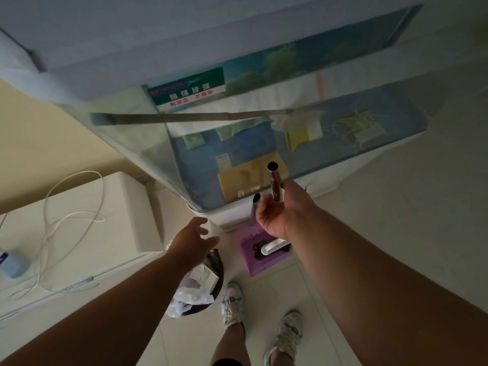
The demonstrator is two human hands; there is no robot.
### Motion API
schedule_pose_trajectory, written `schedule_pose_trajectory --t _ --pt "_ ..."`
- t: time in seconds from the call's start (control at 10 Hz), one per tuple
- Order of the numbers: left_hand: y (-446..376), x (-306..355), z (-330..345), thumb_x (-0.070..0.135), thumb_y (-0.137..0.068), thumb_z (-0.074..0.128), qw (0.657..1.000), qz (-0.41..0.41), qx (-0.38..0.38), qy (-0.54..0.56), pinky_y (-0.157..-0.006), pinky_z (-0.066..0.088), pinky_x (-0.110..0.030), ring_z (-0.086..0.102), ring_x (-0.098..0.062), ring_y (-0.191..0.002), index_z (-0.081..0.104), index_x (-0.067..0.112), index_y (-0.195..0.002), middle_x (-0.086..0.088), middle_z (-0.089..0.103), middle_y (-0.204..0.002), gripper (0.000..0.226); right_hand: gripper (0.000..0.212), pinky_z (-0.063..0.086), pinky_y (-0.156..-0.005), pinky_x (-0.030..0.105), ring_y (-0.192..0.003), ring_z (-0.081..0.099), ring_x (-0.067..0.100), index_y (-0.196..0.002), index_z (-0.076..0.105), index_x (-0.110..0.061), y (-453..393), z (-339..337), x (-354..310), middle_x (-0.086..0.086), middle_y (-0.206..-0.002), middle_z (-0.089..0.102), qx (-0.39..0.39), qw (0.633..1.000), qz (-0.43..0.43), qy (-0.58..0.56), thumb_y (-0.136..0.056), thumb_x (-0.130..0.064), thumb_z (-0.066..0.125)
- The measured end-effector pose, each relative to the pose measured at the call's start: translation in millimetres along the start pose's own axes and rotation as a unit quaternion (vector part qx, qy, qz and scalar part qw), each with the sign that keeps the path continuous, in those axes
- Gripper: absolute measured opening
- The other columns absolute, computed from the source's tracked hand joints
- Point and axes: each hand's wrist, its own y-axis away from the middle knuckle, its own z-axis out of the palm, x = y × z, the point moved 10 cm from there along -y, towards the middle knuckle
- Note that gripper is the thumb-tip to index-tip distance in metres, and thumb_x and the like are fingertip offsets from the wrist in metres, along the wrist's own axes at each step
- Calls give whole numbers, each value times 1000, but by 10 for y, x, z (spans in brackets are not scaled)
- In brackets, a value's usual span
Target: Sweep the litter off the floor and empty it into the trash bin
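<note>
My right hand [280, 212] is raised in front of the glass tank, its fingers loosely round a brown metal handle tube [274, 180] that stands upright. A second, thinner tube [255, 204] stands just left of that hand, untouched as far as I can tell. Below them a purple dustpan [264, 256] rests on the floor tiles with a white part and a dark lump in it. The dark trash bin [211, 283], lined with a plastic bag and holding paper and wrappers, stands by my left foot. My left hand [194, 240] hovers open over the bin's far rim.
A glass fish tank [264, 143] on a white stand fills the space ahead, with a long stick [184, 118] lying across its top. A white unit [87, 233] carrying a coiled white cable stands to the left. My two sneakers [260, 320] are on the pale tiles.
</note>
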Motion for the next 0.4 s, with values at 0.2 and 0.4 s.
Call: schedule_pose_trajectory --t 0.2,0.4 --pt "6 -25 -45 38 -90 86 1000 -12 -3 5 -69 61 -34 75 -18 -86 55 29 -149 2 70 -124 67 34 48 -43 23 -36 53 16 -81 64 -13 -72 116 -25 5 -57 55 12 1000 -8 -11 -98 -41 55" --pt "18 -36 -68 37 -90 86 1000 -8 -9 28 -66 55 -30 72 -17 -82 55 27 -149 1 69 -124 67 50 51 -42 25 -39 57 17 -100 61 -3 -127 25 26 7 -70 58 9 1000 5 -13 -97 -53 53"
